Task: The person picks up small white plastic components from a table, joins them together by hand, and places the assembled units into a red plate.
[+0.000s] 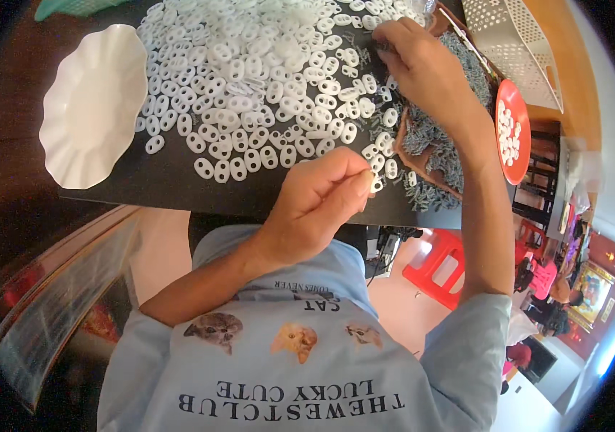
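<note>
- Nearest, one left hand [313, 207] pinches one small white plastic piece [376, 184] between its fingers, above the black tabletop [167, 169].
- Beyond lie white two-holed plastic ovals [238, 170], too many to count, and one scalloped white dish [93, 108].
- One right hand [414, 61], farther, has curled fingers; whether they grip anything, I cannot tell.
- One perforated white basket [513, 47].
</note>
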`<state>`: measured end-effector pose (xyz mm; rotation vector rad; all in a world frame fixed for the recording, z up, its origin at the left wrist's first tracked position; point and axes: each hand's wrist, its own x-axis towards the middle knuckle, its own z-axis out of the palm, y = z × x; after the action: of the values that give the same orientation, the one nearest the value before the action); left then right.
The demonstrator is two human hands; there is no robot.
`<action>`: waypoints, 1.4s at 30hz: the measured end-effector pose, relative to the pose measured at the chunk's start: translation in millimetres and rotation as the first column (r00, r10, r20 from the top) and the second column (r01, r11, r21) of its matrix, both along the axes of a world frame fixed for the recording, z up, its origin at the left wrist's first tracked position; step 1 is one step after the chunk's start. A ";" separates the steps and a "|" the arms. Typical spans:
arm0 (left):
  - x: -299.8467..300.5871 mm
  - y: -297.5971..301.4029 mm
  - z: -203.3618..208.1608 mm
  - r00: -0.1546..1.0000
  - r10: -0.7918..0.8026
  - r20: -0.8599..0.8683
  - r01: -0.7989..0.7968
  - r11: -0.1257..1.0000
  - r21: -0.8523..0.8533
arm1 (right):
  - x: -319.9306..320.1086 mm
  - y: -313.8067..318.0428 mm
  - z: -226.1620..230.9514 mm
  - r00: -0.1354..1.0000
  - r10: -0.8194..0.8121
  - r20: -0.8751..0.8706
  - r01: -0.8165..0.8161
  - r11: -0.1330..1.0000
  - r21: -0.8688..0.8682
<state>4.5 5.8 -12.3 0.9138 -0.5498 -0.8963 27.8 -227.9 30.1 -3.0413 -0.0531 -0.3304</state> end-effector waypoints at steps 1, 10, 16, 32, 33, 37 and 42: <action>0.2 0.3 -0.8 1.000 0.004 0.007 -0.004 1.000 -0.002 | 1.6 2.2 2.6 1.000 0.004 -0.001 -0.004 1.000 0.003; -0.2 0.2 -1.1 0.999 0.009 0.030 -0.009 1.000 -0.001 | 10.5 9.1 12.5 0.985 0.170 -0.027 -0.168 0.983 0.080; -1.9 -0.7 3.1 0.997 0.072 -0.004 -0.072 0.997 0.030 | 2.2 20.3 38.5 0.993 0.078 -0.084 -0.054 0.964 0.261; -0.1 -0.2 4.5 0.999 0.032 -0.035 -0.032 0.999 -0.011 | -83.2 66.1 41.8 0.942 0.213 -0.260 0.107 0.543 0.833; -1.5 0.4 5.2 0.999 0.038 -0.036 -0.038 0.999 0.001 | -85.1 67.9 40.9 0.951 0.195 -0.242 0.108 0.522 0.846; -3.1 0.7 3.9 0.998 0.040 -0.049 -0.040 0.999 0.009 | -81.9 58.4 36.4 0.966 0.174 -0.192 0.054 0.591 0.805; -1.3 2.4 3.5 1.000 0.012 -0.018 -0.012 1.000 0.013 | -29.7 7.2 34.2 0.997 -0.007 -0.081 0.044 0.880 0.473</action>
<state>3.3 8.2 -8.8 0.9188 -0.5234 -0.8974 -1.9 -220.6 64.2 -2.5624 0.0650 -0.1901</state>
